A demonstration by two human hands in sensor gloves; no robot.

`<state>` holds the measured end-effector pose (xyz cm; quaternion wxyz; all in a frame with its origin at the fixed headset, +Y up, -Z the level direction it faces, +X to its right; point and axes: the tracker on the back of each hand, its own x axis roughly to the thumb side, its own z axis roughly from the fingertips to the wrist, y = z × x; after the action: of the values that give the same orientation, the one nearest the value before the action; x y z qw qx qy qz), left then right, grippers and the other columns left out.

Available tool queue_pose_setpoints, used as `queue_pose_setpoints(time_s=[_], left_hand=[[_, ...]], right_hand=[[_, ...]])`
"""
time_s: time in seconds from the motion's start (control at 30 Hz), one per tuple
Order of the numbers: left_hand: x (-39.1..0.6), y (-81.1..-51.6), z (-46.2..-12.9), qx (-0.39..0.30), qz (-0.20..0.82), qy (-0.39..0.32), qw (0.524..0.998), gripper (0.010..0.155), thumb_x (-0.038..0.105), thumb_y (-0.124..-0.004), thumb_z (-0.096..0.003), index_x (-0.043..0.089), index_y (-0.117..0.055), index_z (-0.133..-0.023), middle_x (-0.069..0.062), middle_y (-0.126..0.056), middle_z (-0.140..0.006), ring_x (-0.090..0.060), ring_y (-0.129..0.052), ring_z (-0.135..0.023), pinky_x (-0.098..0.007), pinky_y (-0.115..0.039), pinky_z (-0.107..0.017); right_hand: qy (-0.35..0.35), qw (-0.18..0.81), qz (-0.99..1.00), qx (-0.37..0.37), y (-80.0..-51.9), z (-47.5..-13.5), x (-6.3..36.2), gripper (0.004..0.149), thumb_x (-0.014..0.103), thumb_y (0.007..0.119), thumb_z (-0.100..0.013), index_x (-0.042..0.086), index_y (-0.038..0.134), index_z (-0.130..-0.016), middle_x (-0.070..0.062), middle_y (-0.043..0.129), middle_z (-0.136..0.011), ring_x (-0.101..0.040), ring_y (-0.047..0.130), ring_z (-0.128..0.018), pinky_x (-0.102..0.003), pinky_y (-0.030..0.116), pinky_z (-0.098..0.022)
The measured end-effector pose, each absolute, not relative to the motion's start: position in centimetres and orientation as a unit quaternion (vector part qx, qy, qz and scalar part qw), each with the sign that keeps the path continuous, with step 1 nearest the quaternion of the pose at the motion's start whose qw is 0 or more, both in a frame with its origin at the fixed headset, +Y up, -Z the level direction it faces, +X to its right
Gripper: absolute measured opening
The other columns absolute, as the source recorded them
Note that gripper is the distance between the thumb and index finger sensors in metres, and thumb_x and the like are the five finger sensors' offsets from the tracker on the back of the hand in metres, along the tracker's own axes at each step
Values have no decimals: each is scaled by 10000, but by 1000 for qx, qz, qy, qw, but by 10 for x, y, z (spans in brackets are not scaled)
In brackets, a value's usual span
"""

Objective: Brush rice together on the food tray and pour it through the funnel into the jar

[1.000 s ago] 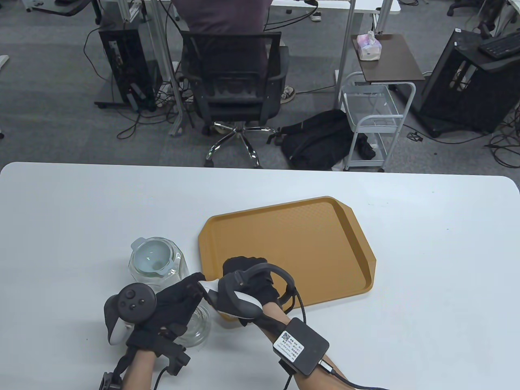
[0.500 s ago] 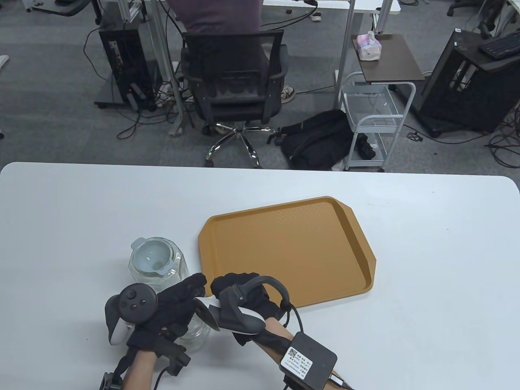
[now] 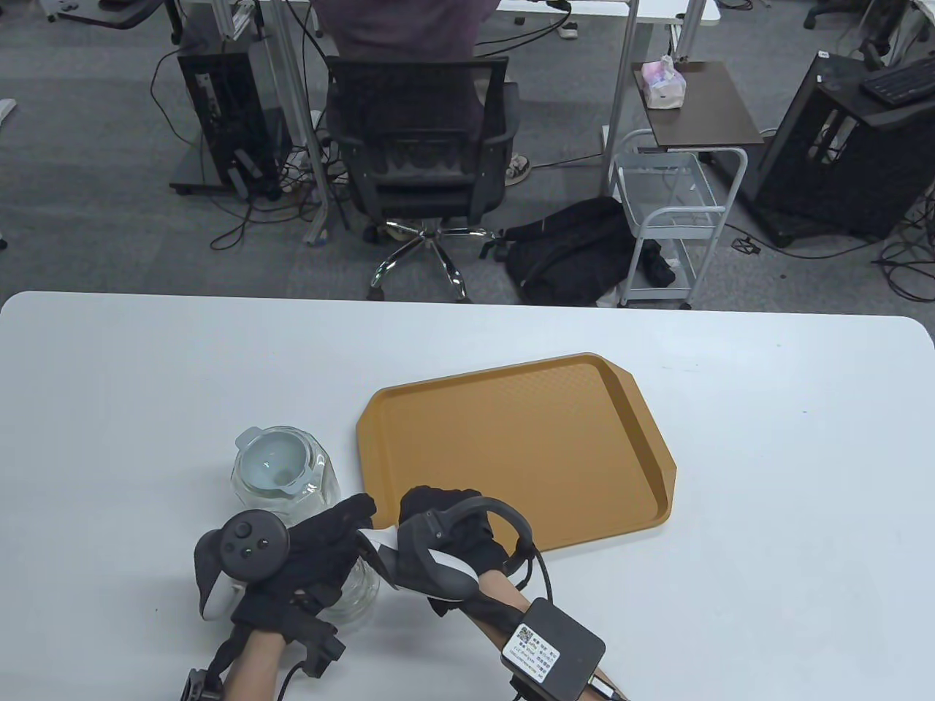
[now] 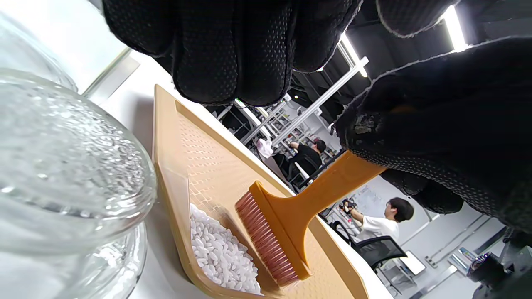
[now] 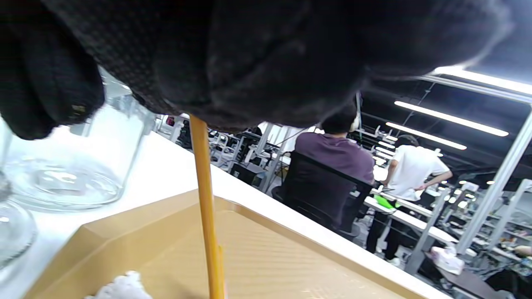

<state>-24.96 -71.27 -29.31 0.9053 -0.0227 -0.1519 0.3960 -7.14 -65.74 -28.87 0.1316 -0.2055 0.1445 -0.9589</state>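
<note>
Loose rice [image 4: 220, 253] is piling in the food tray [image 3: 584, 467]'s near corner beside the jar [image 3: 281, 467]. My right hand [image 3: 449, 533] is gripping the stiff, light brush [image 4: 282, 226] by its handle; my left hand [image 3: 314, 555] is probably lying relaxed on glass.

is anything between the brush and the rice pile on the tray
Nothing visible. In the left wrist view the brush, gripped by the right hand, has its bristles right beside the rice in the tray corner, with only bare tray floor between them.
</note>
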Motion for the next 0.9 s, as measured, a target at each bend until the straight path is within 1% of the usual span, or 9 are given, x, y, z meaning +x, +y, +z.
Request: queue_pose_setpoints(time_s=[0.07, 0.3, 0.47, 0.57, 0.63, 0.7, 0.73, 0.8, 0.9], left_hand=[[-250, -713, -293, -23, 396, -151, 905, 625, 583, -640, -510, 204, -709, -1002, -102, -906, -930, -347, -916, -796, -599, -660, -667], [-247, -713, -293, -27, 391, -151, 908, 625, 582, -641, -510, 203, -709, -1003, -118, -905, -930, -347, -916, -796, -599, -660, -667], [-246, -715, -294, -32, 385, -148, 910, 626, 582, -641, -510, 202, -711, -1002, -118, -904, -930, -348, -916, -796, -599, -660, -666], [-246, -717, -295, -36, 381, -146, 912, 626, 581, -641, -511, 201, -710, -1002, -118, -904, -930, -350, -914, -796, -600, -660, -666], [-245, -718, -295, -38, 377, -145, 914, 623, 581, -641, -511, 204, -710, -1002, -119, -905, -930, -350, -915, -796, -600, -659, -666], [-244, -719, -295, -41, 372, -145, 916, 624, 581, -641, -510, 202, -710, -1002, -104, -907, -929, -349, -915, -797, -599, -659, -667], [-243, -719, -295, -42, 370, -146, 917, 625, 581, -641, -510, 201, -711, -1002, -121, -905, -929, -350, -914, -797, -600, -658, -667], [-242, -718, -295, -42, 367, -147, 917, 627, 581, -641, -510, 201, -710, -1003, -120, -905, -929, -349, -915, -796, -599, -659, -667], [-240, -718, -295, -45, 373, -151, 915, 625, 583, -639, -511, 204, -708, -1003, -118, -904, -931, -348, -914, -799, -599, -659, -668]], right_hand=[[142, 122, -959, -211, -658, -288, -74, 443, 380, 879, -449, 47, 955, -732, -46, 1016, -376, -134, 1002, -180, -372, 887, -186], [137, 68, -965, -211, -650, -285, -67, 447, 377, 875, -453, 30, 957, -721, -46, 1030, -358, -133, 1015, -159, -371, 896, -170], [167, 32, -967, -190, -635, -278, -43, 453, 387, 860, -457, 40, 953, -733, -48, 1044, -382, -147, 1029, -177, -377, 897, -184], [197, -4, -966, -170, -624, -273, -16, 468, 395, 846, -456, 42, 947, -746, -66, 1065, -427, -169, 1057, -214, -389, 908, -203], [220, -34, -964, -145, -619, -270, 10, 476, 392, 846, -452, 41, 940, -759, -76, 1066, -463, -184, 1067, -251, -400, 911, -227], [244, -71, -961, -112, -617, -267, 46, 481, 377, 868, -438, 55, 931, -789, -92, 1058, -504, -200, 1064, -294, -409, 911, -264], [242, -77, -962, -103, -618, -267, 58, 477, 369, 885, -430, 87, 927, -812, -108, 1049, -541, -210, 1060, -328, -417, 906, -290], [243, -81, -965, -59, -622, -265, 93, 469, 363, 893, -425, 133, 923, -833, -127, 1032, -606, -223, 1054, -386, -430, 901, -333], [260, -96, -961, 11, -633, -265, 145, 472, 361, 881, -436, 166, 903, -865, -152, 990, -687, -243, 1028, -456, -455, 878, -387]])
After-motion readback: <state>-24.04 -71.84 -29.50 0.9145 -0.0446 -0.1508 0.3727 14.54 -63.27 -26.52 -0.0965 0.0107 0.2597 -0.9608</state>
